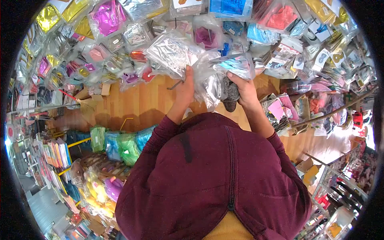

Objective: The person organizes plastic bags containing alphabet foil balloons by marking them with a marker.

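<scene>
My left hand (185, 89) is closed on a bundle of silver foil packets (172, 54) in clear plastic, its thumb along their near edge. A thin dark metal hook (175, 85) sticks out beside that hand. My right hand (245, 89) grips a shiny bluish-silver foil packet (237, 66), with the thumb on top. Crumpled clear and silver wrapping (211, 90) hangs between both hands. Below the right hand, a grey shoe (230, 94) shows on the floor.
Ahead hangs a wall of bagged foil items, among them a purple packet (107, 18), a blue one (231, 7) and a red one (282, 17). A broom (85, 105) is at left. Green bags (129, 149) hang behind on the left, and a cardboard box (308, 170) sits at right.
</scene>
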The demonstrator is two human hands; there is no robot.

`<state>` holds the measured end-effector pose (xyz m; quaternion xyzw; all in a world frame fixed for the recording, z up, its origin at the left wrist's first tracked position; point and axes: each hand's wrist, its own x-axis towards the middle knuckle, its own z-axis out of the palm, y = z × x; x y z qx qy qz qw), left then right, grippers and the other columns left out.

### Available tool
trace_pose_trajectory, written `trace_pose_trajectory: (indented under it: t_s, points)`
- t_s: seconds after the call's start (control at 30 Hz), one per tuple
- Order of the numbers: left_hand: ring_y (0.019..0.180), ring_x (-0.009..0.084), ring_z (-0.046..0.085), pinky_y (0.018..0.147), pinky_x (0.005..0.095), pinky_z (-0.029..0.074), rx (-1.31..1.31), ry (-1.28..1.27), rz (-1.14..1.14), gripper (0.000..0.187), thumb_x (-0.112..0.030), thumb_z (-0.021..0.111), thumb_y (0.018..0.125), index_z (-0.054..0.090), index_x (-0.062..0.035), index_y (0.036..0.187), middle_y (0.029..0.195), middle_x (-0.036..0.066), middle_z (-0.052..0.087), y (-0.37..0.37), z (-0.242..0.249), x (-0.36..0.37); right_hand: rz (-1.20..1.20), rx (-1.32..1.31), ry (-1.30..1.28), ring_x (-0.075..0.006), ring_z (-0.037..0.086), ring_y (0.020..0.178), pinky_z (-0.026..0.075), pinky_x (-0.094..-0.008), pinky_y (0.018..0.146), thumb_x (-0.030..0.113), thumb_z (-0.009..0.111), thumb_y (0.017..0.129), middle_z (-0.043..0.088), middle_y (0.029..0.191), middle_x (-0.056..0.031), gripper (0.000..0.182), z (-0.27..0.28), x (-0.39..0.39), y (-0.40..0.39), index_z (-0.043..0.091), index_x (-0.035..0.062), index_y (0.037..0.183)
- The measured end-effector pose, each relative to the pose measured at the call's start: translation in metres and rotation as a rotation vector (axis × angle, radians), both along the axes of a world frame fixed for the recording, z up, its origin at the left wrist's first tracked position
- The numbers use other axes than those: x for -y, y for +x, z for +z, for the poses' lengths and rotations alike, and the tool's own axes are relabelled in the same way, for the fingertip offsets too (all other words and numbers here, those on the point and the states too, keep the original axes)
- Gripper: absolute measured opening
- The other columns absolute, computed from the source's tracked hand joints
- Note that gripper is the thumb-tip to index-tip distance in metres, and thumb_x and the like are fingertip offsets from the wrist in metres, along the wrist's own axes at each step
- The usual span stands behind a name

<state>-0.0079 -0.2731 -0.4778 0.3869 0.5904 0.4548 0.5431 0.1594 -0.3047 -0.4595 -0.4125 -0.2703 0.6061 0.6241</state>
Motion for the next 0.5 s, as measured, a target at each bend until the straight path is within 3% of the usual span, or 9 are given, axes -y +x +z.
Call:
trace_pose_trajectory:
  t_s: [0.27,0.5]
  points:
    - [0.099,0.0216,0.046,0.085,0.0318,0.035,0.096,0.054,0.047,0.063,-0.048,0.045,0.083,0.048,0.0090,0.107,0.108,0.018,0.051,0.018,-0.025,0.004,0.106,-0.041,0.025,-0.0167,0.053,0.090,0.043,-0.0288,0.078,0.006,0.058,0.076,0.054,0.099,-0.0076,0.033,0.003,0.009,0.033,0.046,0.0019,0.107]
    - [0.100,0.0210,0.046,0.085,0.0305,0.035,0.122,0.028,0.038,0.062,-0.049,0.044,0.083,0.049,0.0073,0.108,0.109,0.017,0.050,0.029,-0.022,0.019,0.170,0.188,0.024,-0.0157,0.047,0.094,0.037,-0.0296,0.083,0.014,0.062,0.076,0.052,0.102,-0.0057,0.040,0.004,0.015,0.054,0.045,0.0008,0.111]
